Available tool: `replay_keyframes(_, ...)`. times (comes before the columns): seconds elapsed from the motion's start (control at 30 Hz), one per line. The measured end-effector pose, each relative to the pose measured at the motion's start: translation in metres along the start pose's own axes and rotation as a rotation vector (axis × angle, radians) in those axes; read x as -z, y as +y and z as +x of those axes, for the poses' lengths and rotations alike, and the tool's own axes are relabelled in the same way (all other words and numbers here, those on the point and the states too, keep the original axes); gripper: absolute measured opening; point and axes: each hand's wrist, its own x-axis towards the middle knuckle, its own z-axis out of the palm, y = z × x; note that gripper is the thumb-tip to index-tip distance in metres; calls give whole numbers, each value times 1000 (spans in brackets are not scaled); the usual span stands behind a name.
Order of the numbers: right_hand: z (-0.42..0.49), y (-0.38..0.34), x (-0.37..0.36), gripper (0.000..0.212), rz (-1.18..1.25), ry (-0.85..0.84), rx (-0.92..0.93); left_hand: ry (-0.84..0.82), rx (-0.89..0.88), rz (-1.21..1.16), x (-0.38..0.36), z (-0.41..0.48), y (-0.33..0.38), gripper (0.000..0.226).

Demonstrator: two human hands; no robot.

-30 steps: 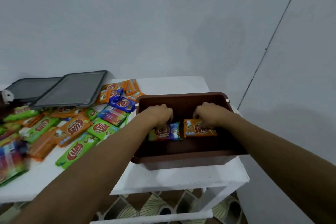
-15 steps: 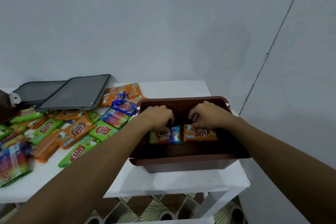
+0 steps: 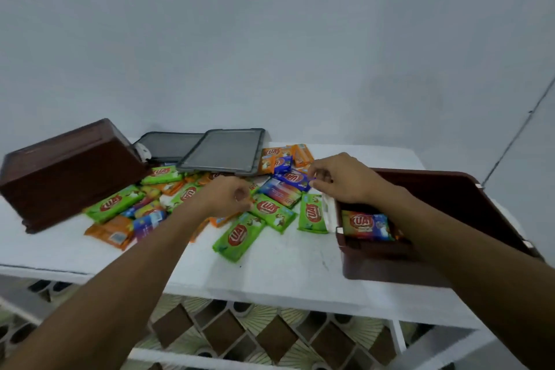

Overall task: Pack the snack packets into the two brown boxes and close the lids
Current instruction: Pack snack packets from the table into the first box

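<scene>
Now, right fingers: thumb and forefinger pinched on the near corner of the blue packet, the others curled in behind.
Right hand: up over the back of the pile, just left of the open brown box.
Left fingers: curled into a loose fist; whether they have anything in them, cannot tell.
Left hand: low over the middle of the pile, with an orange packet poking out from under it.
Loose packets: green, orange, blue and rainbow ones scattered across the middle of the surface. One green packet lies nearest the front, and another sits right beside the open box's left wall.
Inside the open box: a rainbow packet lying flat near the left wall, with an orange edge showing beside it under the right forearm.
Second brown box: far left, tipped up at a tilt, its low edge on the surface.
Grey lids: two of them, the nearer lid and the farther lid, side by side at the back against the wall.
</scene>
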Motion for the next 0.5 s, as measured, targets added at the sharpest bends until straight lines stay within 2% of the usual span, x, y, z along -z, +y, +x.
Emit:
replay_keyframes(0.1, 26, -33, -28, 14, -213, -110, 44, -190, 124, 186, -27, -17, -22, 52)
replay_keyframes(0.2, 46, -50, -60, 7, -261, -285, -83, -163, 111, 181, -53, -21, -22, 81)
replay_keyframes(0.3, 53, -53, -89, 31, -190, -386, -261, -215, 94, 72, -45, -16, -27, 84)
replay_keyframes(0.4, 52, -57, -110, 45, -104, -302, -390, -342, 70, -44, -31, -18, -45, 85)
replay_keyframes(0.5, 52, -64, -127, 61, -18, -164, -457, -333, 112, -296, -22, -22, -65, 96)
